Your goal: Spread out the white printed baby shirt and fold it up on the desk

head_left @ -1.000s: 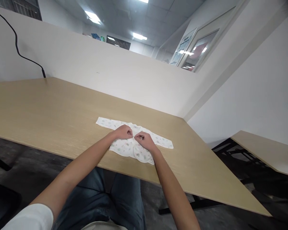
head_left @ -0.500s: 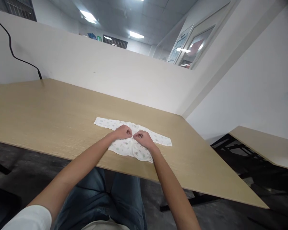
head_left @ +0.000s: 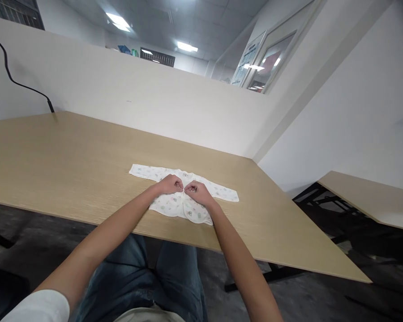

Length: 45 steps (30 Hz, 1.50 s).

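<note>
A small white baby shirt (head_left: 168, 205) with a light printed pattern lies spread on the wooden table, sleeves stretched out to both sides and neckline facing away from me. My left hand (head_left: 171, 184) pinches the fabric at the middle of the front, its fingers closed. Just beside it, my right hand (head_left: 198, 191) is closed in a pinch on the other side of the same front opening. The fingertips almost meet over the centre line. Whatever fastening lies between them is too small to make out.
The pale wooden table (head_left: 87, 161) runs up to a low white partition (head_left: 161, 103) at the back. A black cable (head_left: 23, 85) hangs down the partition at the left. At the right stands another table (head_left: 366, 197), beside a white wall.
The camera view has shifted slightly. Both hands keep their pinch at the shirt's front, with hardly any visible movement against the cloth.
</note>
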Available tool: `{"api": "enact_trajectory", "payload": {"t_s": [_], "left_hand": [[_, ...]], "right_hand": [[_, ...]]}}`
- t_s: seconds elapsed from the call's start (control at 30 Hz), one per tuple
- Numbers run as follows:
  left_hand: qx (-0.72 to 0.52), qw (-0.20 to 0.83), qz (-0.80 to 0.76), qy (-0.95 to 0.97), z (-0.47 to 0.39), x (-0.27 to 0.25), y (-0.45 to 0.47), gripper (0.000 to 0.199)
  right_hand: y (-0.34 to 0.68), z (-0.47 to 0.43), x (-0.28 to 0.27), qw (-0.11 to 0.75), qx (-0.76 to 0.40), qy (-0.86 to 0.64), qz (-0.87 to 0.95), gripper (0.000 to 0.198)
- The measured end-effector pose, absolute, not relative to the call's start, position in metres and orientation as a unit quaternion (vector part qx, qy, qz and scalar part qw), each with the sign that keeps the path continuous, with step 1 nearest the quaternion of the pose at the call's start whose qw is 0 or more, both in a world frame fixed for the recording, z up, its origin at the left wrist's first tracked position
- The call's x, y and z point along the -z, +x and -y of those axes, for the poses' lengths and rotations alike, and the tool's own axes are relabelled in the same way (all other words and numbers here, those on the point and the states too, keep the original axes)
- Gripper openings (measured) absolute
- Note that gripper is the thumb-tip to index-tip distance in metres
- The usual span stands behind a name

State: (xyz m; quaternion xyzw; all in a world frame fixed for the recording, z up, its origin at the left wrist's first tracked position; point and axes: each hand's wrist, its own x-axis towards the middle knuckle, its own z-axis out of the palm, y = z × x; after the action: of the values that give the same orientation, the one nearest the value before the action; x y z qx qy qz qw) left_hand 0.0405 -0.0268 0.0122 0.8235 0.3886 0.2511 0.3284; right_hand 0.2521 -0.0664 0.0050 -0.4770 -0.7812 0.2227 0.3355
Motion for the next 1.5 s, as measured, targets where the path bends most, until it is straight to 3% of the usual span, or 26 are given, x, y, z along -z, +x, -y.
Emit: {"api": "enact_trajectory", "payload": {"t_s": [1.5], "left_hand": [[-0.299,0.338,-0.360,0.816,0.036,-0.013,0.046,0.009]], "right_hand": [[0.249,0.071,-0.014,0.327,-0.199,-0.462,0.800,0.011]]}}
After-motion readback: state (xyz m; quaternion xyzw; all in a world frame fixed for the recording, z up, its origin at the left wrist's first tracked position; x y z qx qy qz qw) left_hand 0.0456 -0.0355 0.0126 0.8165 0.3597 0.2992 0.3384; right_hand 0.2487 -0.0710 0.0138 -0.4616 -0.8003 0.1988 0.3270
